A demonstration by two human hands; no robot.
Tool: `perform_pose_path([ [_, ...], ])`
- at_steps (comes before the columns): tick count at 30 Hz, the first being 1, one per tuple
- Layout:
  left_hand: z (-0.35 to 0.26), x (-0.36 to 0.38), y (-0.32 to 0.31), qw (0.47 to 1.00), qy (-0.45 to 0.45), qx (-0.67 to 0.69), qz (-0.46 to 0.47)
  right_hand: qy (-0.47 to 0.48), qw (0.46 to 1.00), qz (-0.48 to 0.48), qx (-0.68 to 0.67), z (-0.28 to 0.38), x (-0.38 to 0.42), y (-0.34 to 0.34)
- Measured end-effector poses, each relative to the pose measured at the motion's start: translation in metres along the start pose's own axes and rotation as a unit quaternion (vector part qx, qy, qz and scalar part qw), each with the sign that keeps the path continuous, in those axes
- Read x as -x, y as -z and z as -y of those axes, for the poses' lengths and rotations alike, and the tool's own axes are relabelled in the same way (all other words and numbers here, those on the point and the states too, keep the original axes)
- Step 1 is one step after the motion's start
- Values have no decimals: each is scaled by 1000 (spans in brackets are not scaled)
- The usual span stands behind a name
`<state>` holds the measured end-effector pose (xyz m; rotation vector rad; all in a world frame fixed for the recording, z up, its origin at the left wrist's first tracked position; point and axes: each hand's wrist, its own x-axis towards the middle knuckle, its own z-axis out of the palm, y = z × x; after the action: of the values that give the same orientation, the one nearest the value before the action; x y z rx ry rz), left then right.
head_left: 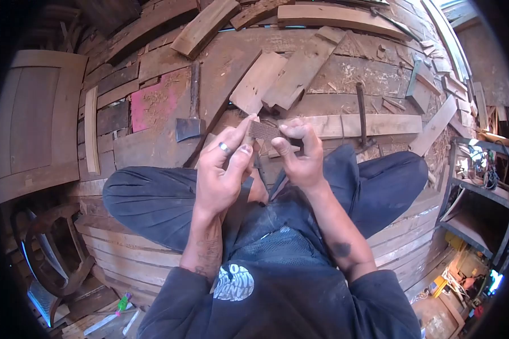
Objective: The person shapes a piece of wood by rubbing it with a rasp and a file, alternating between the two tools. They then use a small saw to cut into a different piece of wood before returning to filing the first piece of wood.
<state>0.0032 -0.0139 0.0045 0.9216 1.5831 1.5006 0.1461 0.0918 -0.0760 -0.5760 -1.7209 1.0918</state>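
Between my two hands is a small brown rectangular piece [267, 131] with a finely patterned surface, held up above my crossed legs. My left hand [223, 164], with a ring on one finger, pinches its left end. The thumb and forefinger of my right hand [304, 155] close on its right end. What the piece is made of I cannot tell. Just beyond my fingers lie two pale boards [260, 82] [305, 70] on the plank floor. An axe [191, 129] rests to the left of my hands, and a hammer [361, 107] lies to the right.
A long pale batten [373, 125] lies across the floor ahead. Thick offcuts [205, 28] and shavings cover the far floor. At the left stand a panelled door [37, 124] and a curved wooden frame [54, 254]. A metal rack [481, 192] is at the right.
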Motion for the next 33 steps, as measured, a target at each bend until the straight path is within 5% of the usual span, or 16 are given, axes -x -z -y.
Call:
perform_pose_path([
  [3,5,9,2,992,-24,-118,31,26,1000,-1,5,27,-19,-2],
  [8,-6,-2,-1,999,28,-19,37,-71,997,-8,-38,2,9,8],
  [12,5,12,3,996,5,-55,63,1,1000,26,-14,24,-13,11],
  [16,-3,0,1,999,-18,1,50,-62,997,-22,35,-4,-1,24],
  [19,-5,5,0,998,15,33,45,-129,984,-113,-50,10,-19,33],
  [22,-3,0,-2,998,19,49,33,-71,986,-116,-95,31,-34,32],
  [33,-2,3,4,999,13,50,11,-58,998,8,18,20,-5,6],
])
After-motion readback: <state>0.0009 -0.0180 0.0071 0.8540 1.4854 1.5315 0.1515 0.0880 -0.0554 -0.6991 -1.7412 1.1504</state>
